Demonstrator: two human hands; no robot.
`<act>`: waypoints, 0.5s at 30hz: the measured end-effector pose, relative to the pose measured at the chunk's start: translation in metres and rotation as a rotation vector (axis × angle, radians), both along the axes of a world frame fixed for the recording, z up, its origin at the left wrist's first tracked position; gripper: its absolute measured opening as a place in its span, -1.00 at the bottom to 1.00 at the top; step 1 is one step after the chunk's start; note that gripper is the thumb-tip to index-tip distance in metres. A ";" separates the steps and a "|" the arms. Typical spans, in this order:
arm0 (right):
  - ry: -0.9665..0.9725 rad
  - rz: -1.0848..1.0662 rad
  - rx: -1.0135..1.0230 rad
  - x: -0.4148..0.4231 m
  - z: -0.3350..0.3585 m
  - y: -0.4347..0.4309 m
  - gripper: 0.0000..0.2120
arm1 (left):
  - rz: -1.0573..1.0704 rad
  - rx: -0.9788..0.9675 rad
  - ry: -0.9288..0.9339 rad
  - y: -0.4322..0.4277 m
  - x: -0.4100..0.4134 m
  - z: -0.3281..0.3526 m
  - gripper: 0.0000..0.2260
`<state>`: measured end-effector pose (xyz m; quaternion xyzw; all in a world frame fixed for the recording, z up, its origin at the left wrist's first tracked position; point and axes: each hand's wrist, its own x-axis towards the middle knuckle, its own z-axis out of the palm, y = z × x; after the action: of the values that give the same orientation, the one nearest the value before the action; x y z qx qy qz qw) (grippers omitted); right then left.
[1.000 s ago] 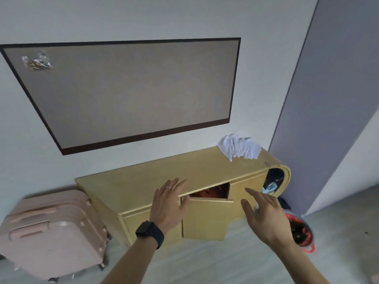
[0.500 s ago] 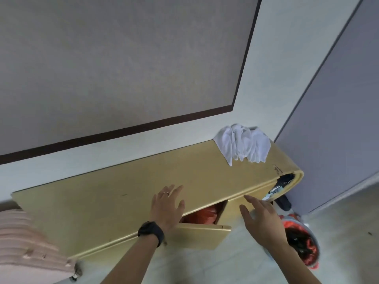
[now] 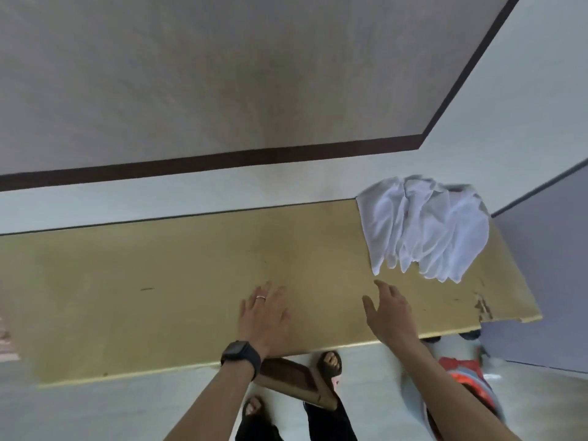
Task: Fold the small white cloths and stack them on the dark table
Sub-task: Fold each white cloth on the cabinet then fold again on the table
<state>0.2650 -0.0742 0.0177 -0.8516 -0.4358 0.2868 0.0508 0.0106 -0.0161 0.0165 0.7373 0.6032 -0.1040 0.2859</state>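
A crumpled heap of white cloths [image 3: 423, 229] lies at the far right end of a yellow-tan wooden cabinet top [image 3: 159, 281], against the wall. My left hand [image 3: 265, 313], with a ring and a black watch on the wrist, hovers flat over the middle of the top, fingers spread and holding nothing. My right hand [image 3: 389, 313] reaches toward the cloths with fingers apart; its fingertips are a short way below the heap's lower left corner, not touching it. No dark table is in view.
A cabinet door [image 3: 296, 381] hangs open below the front edge, by my sandalled feet [image 3: 331, 364]. A red and white object [image 3: 467, 383] sits on the floor at the right. A grey partition [image 3: 541, 281] stands beside the cabinet's right end, and a framed board [image 3: 222, 74] hangs on the wall.
I have stepped closer and look down more steeply, so the cabinet top fills the view. Both hands moved up over the top; the right hand came nearer the cloths.
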 end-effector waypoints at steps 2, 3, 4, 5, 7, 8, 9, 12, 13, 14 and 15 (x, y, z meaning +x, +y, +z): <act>0.014 -0.012 -0.005 0.014 -0.020 0.024 -0.48 | 0.017 -0.024 0.014 0.005 0.009 -0.016 -0.47; 0.018 -0.013 -0.006 0.019 -0.028 0.035 -0.47 | 0.018 -0.037 0.023 0.007 0.012 -0.024 -0.45; 0.016 -0.009 -0.010 0.024 -0.036 0.044 -0.47 | 0.018 -0.053 0.034 0.009 0.015 -0.032 -0.44; 0.001 0.003 -0.021 0.028 -0.043 0.051 -0.49 | 0.016 -0.070 0.048 0.010 0.016 -0.040 -0.43; -0.065 0.045 -0.046 0.033 -0.057 0.058 -0.60 | 0.004 -0.099 0.070 0.010 0.016 -0.053 -0.43; -0.102 0.071 -0.043 0.034 -0.063 0.059 -0.66 | -0.002 -0.112 0.079 0.010 0.016 -0.059 -0.43; -0.122 0.094 -0.030 0.034 -0.067 0.059 -0.72 | -0.012 -0.125 0.090 0.008 0.014 -0.063 -0.42; -0.092 0.177 0.010 0.026 -0.073 0.060 -0.88 | -0.044 -0.122 0.114 0.004 0.007 -0.071 -0.41; -0.068 0.205 0.014 0.022 -0.071 0.060 -0.90 | -0.050 -0.121 0.110 0.004 0.005 -0.071 -0.41; -0.033 0.220 0.026 0.017 -0.067 0.061 -0.90 | -0.056 -0.124 0.105 0.003 0.005 -0.070 -0.41; 0.016 0.211 0.052 0.009 -0.058 0.061 -0.89 | -0.056 -0.129 0.097 0.004 0.003 -0.067 -0.40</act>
<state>0.2743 -0.0128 -0.0404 -0.7970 -0.5300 0.2862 0.0458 0.0138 -0.0122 -0.0504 0.7281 0.5874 -0.1862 0.3001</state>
